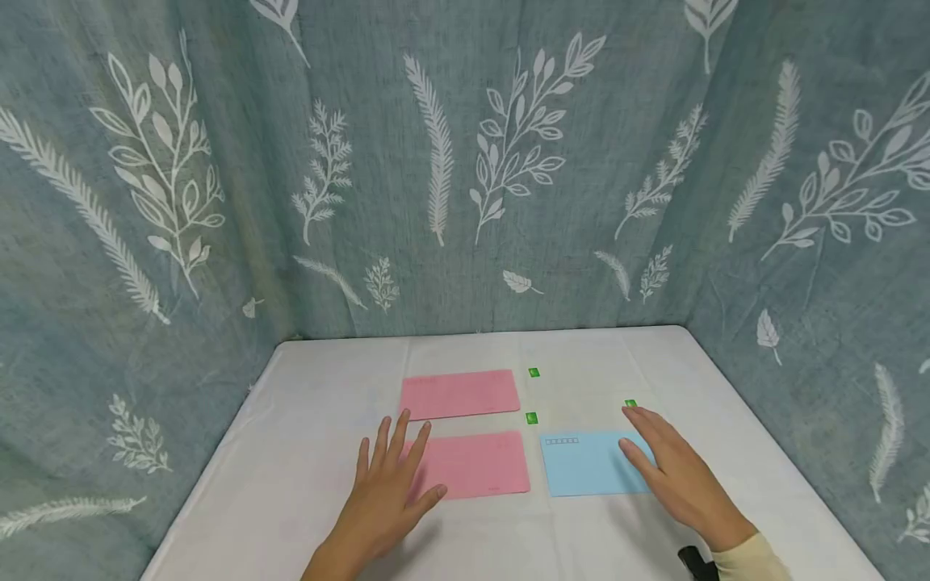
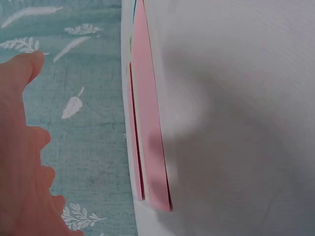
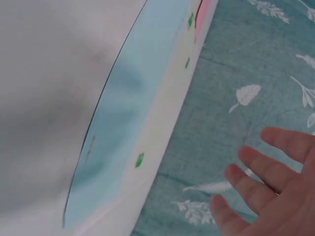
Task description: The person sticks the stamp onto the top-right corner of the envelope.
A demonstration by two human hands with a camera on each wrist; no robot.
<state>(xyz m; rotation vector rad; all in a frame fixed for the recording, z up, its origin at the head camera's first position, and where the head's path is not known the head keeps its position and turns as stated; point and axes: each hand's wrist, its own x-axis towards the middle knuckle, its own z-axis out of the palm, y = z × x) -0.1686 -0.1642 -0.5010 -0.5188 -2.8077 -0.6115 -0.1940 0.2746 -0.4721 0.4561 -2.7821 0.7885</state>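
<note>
Two pink envelopes lie on the table's left half, a far pink envelope (image 1: 461, 394) and a near pink envelope (image 1: 479, 466). To their right is a blue envelope (image 1: 588, 466) with a row of small printed boxes at its top left. My left hand (image 1: 388, 492) hovers with spread fingers over the near pink envelope's left edge, holding nothing. Above the blue envelope's right end is my right hand (image 1: 679, 472), its fingers extended and also without anything in them; it hides that end. In the right wrist view the hand (image 3: 275, 187) appears apart from the blue envelope (image 3: 123, 103).
Small green squares lie on the white table (image 1: 334, 379): one far green square (image 1: 534, 373), one middle green square (image 1: 532, 418) and one right green square (image 1: 630, 403) by my right fingertips. A leaf-patterned curtain (image 1: 450, 282) surrounds the back and sides.
</note>
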